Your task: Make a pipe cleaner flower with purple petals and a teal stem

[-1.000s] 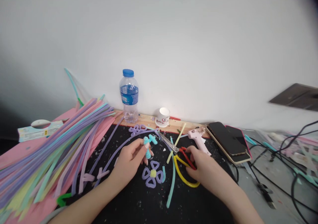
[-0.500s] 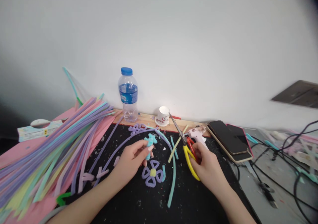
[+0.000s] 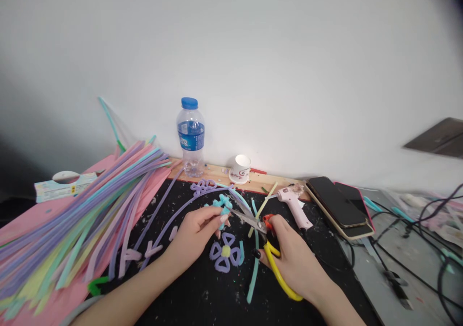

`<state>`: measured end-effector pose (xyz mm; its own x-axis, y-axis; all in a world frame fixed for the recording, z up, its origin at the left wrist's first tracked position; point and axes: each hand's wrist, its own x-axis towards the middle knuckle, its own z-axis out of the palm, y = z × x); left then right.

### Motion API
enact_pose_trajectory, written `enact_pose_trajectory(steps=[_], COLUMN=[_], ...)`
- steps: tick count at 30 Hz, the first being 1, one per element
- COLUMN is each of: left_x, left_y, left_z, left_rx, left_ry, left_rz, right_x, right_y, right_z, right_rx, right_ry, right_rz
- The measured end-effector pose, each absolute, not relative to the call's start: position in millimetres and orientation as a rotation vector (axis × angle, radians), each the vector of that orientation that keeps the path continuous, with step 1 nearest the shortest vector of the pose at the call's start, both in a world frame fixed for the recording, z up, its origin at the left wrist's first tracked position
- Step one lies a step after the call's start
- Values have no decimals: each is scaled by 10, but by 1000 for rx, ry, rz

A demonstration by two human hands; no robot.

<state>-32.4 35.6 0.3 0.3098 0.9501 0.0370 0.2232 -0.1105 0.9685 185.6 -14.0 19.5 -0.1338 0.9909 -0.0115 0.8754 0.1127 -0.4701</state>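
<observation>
Pinching fuzzy blue piece point(image 3: 223, 202) above black mat point(image 3: 202, 297): left hand point(image 3: 198, 225), fingertips closed; right hand point(image 3: 290, 251), fingers curled round scissors point(image 3: 261, 227), blades' gap unclear. Purple flower point(image 3: 225, 251), inward from mat's far edge, looks finished; blue piece looks part-shaped.

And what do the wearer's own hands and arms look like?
Left hand and right hand: ungloved, no rings or watches visible. Right thumbnail looks dark. Forearms bare; a grey edge beside the left one may be a sleeve, can't tell.
</observation>
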Motion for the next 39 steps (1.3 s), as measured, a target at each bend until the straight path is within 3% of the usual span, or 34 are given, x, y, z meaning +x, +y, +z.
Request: enact_pose_trajectory(steps=[21,39], left_x=[-334,-326], left_y=[356,338], left_z=[-59,24], left_rx=[1808,1819], left_ry=[1065,1013], left_rz=[864,831], right_x=[1770,1798], right_y=[-154,-189], right_z=[217,97], right_rx=[-1891,-1907], right_ry=[-2126,-2260], right_rz=[564,362])
